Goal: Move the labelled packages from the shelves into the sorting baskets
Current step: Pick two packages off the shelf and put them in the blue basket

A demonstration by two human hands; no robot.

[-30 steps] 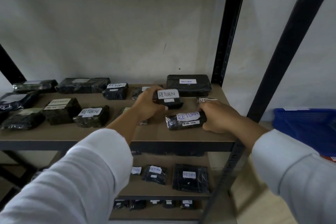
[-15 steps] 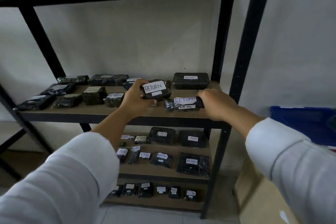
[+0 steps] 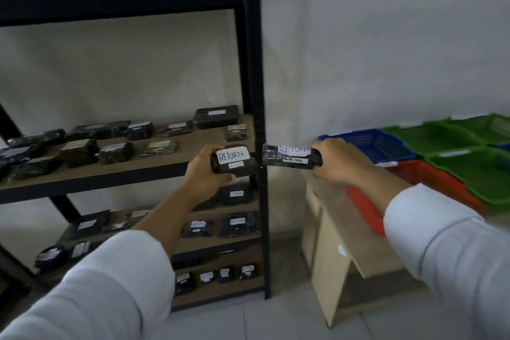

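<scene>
My left hand grips a small black package with a white RETURN label, held in front of the shelf's front edge. My right hand grips a longer black package, also labelled RETURN, just right of the shelf's black post. Both packages are off the shelf, in the air. To the right lie the sorting baskets: a blue one, a red one and green ones.
The brown middle shelf carries several more black labelled packages; two lower shelves hold more. The baskets rest on a pale wooden table. The floor is tiled, with a white wall behind.
Both hands have lifted their packages off the shelf and carried them rightward, and my view has swung right, bringing the baskets into sight.
</scene>
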